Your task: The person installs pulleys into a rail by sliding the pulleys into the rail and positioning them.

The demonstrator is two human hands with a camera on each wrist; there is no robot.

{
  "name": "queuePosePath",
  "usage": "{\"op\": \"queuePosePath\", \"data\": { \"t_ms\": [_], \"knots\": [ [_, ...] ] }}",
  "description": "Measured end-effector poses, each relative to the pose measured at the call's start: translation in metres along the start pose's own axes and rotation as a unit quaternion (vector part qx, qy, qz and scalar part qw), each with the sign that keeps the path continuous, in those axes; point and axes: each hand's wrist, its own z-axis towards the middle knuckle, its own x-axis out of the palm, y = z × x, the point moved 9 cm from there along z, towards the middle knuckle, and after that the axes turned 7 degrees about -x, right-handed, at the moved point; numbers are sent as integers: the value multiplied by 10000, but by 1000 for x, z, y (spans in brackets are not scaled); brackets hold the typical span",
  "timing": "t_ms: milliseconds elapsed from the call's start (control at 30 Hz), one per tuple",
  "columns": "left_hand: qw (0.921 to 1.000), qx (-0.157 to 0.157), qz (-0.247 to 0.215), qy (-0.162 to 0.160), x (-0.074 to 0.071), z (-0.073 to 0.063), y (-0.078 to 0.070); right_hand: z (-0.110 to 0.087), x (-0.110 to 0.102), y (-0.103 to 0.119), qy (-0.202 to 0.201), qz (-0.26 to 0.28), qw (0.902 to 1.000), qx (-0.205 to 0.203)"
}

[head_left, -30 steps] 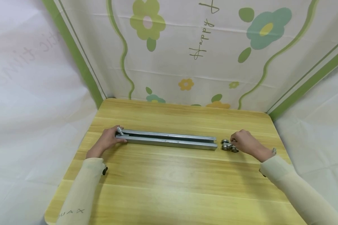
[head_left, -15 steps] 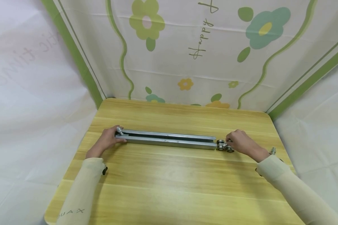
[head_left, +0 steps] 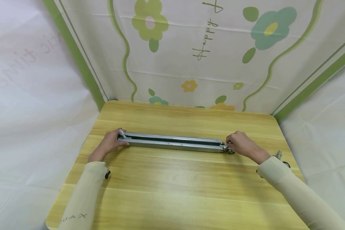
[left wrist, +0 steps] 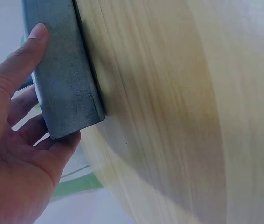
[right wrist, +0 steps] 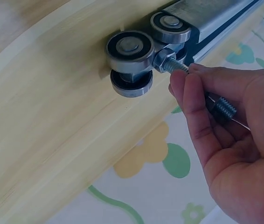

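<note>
- From above, over the person's shoulder, I see a long, straight, silver-grey metal channel rail (head_left: 166,145) lying across a yellow wood-grain table (head_left: 175,188), its slot facing up.
- The left hand (head_left: 110,142) grips the rail's left end, thumb along the near side; a silver threaded bolt (head_left: 122,133) pokes up from the slot there.
- At the rail's right end, the right hand (head_left: 242,145) holds a small steel roller trolley (head_left: 231,150) against the open mouth.
- Another threaded metal bolt (head_left: 279,155) sticks up beyond the pale right sleeve (head_left: 302,195), its base partly hidden.
- Behind the table hangs a white cloth printed with flowers (head_left: 172,67).
- By the left wrist, the thumb lies on the rail's flat side, and the other fingers bend around its end.
- By the right wrist, thumb and fingers pinch the trolley's threaded stem (right wrist: 173,64). The round, dark-centred wheels (right wrist: 130,49) are in pairs, one pair at the rail's mouth, the other outside.
</note>
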Motion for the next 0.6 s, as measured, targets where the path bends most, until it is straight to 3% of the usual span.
{"op": "queuePosePath", "data": {
  "t_ms": [600],
  "knots": [
    [9999,-108,-31,42,1,-1,1,11,-1,8,-95,40,9999,-117]
  ]
}}
